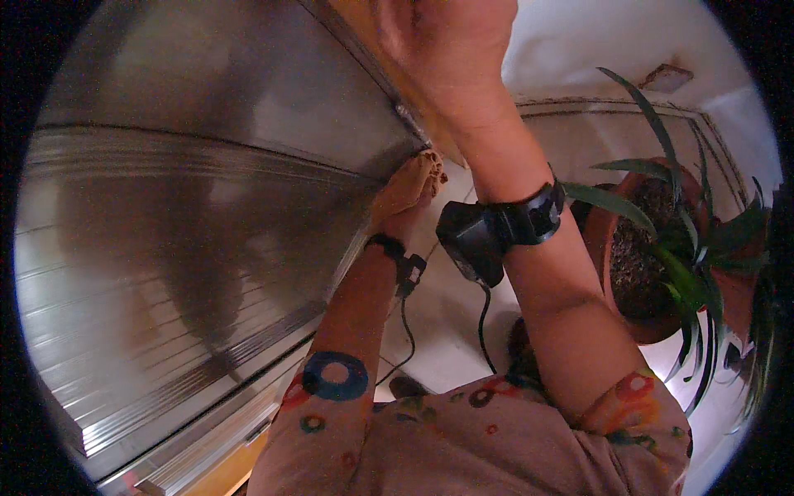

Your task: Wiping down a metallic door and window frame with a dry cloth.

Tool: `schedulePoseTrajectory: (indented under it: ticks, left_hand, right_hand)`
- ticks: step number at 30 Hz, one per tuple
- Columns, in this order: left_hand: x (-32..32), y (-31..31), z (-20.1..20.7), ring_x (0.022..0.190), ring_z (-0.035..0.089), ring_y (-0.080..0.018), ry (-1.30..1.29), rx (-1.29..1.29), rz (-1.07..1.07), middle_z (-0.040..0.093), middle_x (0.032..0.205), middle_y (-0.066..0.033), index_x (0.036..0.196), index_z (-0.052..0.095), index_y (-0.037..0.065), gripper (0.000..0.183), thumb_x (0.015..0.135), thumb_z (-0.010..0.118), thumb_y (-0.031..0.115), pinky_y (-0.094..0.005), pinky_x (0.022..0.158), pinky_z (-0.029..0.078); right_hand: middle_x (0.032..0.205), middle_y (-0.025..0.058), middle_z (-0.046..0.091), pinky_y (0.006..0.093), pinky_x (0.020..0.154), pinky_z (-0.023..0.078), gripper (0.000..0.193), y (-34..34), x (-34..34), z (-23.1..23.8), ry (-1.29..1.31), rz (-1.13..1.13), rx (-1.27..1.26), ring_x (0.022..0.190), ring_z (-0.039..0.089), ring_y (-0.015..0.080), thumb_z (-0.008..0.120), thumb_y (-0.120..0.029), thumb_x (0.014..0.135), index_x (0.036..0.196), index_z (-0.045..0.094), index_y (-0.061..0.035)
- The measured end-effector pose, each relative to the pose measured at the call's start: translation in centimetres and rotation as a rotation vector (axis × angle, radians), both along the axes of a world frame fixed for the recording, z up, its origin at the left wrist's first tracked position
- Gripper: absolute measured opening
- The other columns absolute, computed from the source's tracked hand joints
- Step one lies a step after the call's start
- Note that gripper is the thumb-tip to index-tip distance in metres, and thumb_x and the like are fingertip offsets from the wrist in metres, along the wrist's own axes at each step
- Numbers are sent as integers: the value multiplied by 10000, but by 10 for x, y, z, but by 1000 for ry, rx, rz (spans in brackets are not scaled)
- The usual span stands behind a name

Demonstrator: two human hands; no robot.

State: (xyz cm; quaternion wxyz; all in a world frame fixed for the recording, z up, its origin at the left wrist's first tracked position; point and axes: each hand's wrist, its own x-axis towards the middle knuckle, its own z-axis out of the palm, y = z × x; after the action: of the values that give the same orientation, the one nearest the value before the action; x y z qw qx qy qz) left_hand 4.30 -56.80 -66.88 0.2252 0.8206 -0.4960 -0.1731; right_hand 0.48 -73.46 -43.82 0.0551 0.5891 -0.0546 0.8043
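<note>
My left hand [423,197] is mostly covered by a crumpled tan cloth [401,183]. It is closed on this cloth, which touches the edge of a shiny panelled metal door [273,223]. Higher up, my right hand [451,41] is raised in front of a wood-coloured edge [351,16], beside the door. The top of the picture cuts this hand off, so its fingers and anything in them are hidden. Each wrist wears a black strap with a small device, and a cable hangs from each.
To the right stands a terracotta pot [606,256] of dark soil, holding a plant with long green leaves [682,285]. Behind it is a pale wall [571,58] with a worn skirting. Light floor tiles [442,331] lie below my arms, where a dark shoe tip [405,387] shows.
</note>
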Motion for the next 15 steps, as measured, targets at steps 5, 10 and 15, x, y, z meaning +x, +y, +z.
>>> schedulePoseTrajectory:
  ticks: [5,10,15]
  left_hand:
    - [10,18,7,800,561,-167,1078,-275,237,576,865,-19,988,547,79,188,927,450,228,-307,681,439]
    - [2,40,100,1018,551,-242,394,-190,-41,594,1044,-114,1087,553,72,314,917,419,300,-331,879,421]
    - [32,59,178,1041,506,-266,-393,-107,-255,565,1047,-110,1074,554,58,246,904,469,215,-352,907,389]
  right_hand:
    - [1399,199,318,484,1016,334,744,-22,12,-10,2,-45,-14,1203,421,384,710,-61,715,1364,354,-140]
    - [1407,179,310,447,1032,344,728,17,-14,-6,106,123,224,1259,358,347,681,-20,733,1366,346,-152]
    - [1329,151,406,386,995,346,571,17,-21,-10,106,154,236,1221,394,316,613,31,759,1290,428,-70]
